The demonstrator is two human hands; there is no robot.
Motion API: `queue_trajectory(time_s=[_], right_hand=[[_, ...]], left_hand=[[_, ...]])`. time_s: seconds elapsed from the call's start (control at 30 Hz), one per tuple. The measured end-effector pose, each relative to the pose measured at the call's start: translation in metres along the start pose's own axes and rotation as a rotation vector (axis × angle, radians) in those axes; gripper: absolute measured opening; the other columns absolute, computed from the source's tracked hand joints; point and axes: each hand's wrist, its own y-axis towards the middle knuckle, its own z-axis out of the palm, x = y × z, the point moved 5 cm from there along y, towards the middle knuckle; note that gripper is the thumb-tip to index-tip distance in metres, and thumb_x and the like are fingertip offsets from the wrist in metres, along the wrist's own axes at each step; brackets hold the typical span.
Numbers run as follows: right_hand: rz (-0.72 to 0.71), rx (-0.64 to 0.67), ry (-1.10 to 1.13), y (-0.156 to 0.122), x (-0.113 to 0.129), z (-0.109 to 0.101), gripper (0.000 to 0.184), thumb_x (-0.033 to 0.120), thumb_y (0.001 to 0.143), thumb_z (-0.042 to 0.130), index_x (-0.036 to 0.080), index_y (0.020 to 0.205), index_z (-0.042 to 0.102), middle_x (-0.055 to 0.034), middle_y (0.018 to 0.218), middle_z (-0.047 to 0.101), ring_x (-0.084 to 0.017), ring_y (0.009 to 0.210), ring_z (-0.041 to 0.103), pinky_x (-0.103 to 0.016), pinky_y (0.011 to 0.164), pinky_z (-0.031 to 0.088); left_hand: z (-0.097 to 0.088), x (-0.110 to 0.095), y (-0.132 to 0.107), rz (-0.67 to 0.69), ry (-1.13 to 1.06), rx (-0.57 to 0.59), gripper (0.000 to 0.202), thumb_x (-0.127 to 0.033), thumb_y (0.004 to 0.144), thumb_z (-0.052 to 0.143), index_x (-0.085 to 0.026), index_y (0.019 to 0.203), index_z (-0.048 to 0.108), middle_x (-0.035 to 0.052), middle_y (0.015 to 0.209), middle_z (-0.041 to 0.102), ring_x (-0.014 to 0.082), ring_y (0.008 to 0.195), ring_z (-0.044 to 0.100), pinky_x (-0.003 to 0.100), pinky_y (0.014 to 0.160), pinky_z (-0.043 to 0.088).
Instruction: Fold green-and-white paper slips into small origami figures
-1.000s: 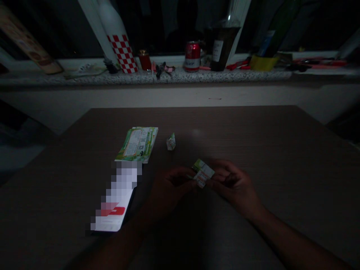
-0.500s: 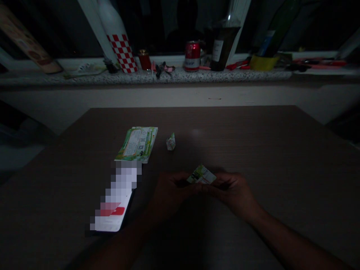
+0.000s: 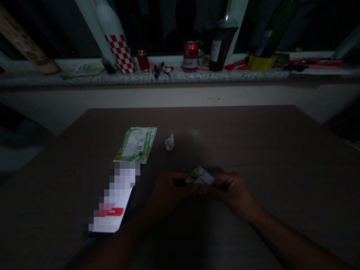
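Observation:
Both my hands meet low over a dark wooden table point(image 3: 253, 142). My left hand point(image 3: 168, 193) and my right hand point(image 3: 232, 191) pinch a small folded paper point(image 3: 200, 176), green and white with print, between their fingertips. It lies nearly flat, tilted slightly up toward me. A small finished folded paper piece point(image 3: 170, 142) sits on the table beyond my hands. A stack of green printed paper sheets point(image 3: 136, 144) lies to the left of it.
A lit phone point(image 3: 115, 202) lies on the table left of my left hand. On the stone sill point(image 3: 140, 77) behind stand a red can point(image 3: 190, 56), a dark bottle point(image 3: 219, 48), a checkered bottle point(image 3: 119, 52) and small clutter.
My hands have drawn nearer to me and lowered. The folded paper has turned from facing up to lying flatter between my fingertips.

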Motion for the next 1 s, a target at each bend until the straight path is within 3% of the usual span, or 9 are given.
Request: queue_trajectory(time_s=[0.17,0.47,0.63,0.9,1.0], right_hand=[[-0.033,-0.005,-0.027,-0.001,0.005,-0.001,0.022,0.037,0.071,0.077,0.016,0.063,0.073,-0.0025,0.062,0.072,-0.012,0.055,0.063,-0.021,0.051,0.047],[-0.067,0.009,-0.023,0.000,0.008,0.000,0.024,0.040,0.077,0.072,0.017,0.071,0.075,-0.0035,0.066,0.073,-0.014,0.060,0.065,-0.023,0.056,0.049],[-0.094,0.035,-0.024,0.001,0.012,0.001,0.023,0.040,0.076,0.072,0.018,0.069,0.075,-0.0015,0.060,0.070,-0.012,0.055,0.062,-0.021,0.052,0.048],[-0.128,-0.007,-0.022,-0.002,0.012,0.000,0.022,0.040,0.078,0.070,0.019,0.080,0.077,-0.0034,0.067,0.073,-0.015,0.062,0.065,-0.024,0.058,0.051],[-0.123,0.016,-0.018,-0.002,0.012,-0.001,0.018,0.038,0.078,0.071,0.021,0.080,0.078,-0.0026,0.067,0.073,-0.014,0.060,0.065,-0.023,0.057,0.050]], left_hand=[[0.001,0.000,-0.001,0.032,0.067,0.052,0.019,-0.034,0.072,0.074,-0.016,0.079,0.076,0.0038,0.077,0.075,0.0170,0.071,0.065,0.022,0.061,0.045],[-0.002,-0.003,-0.002,0.060,0.115,0.032,0.021,-0.033,0.078,0.068,-0.014,0.071,0.074,0.0038,0.066,0.072,0.0160,0.063,0.064,0.023,0.059,0.044],[0.000,-0.005,-0.002,0.080,0.048,0.031,0.016,-0.030,0.078,0.068,-0.015,0.078,0.074,0.0038,0.074,0.073,0.0167,0.068,0.066,0.024,0.062,0.048],[0.000,-0.007,-0.003,0.081,0.002,0.030,0.012,-0.024,0.079,0.067,-0.015,0.074,0.073,0.0017,0.068,0.072,0.0141,0.063,0.065,0.022,0.059,0.049],[0.000,-0.006,-0.003,0.102,-0.003,0.012,0.012,-0.027,0.078,0.068,-0.016,0.082,0.073,0.0022,0.074,0.073,0.0155,0.068,0.066,0.023,0.062,0.050]])
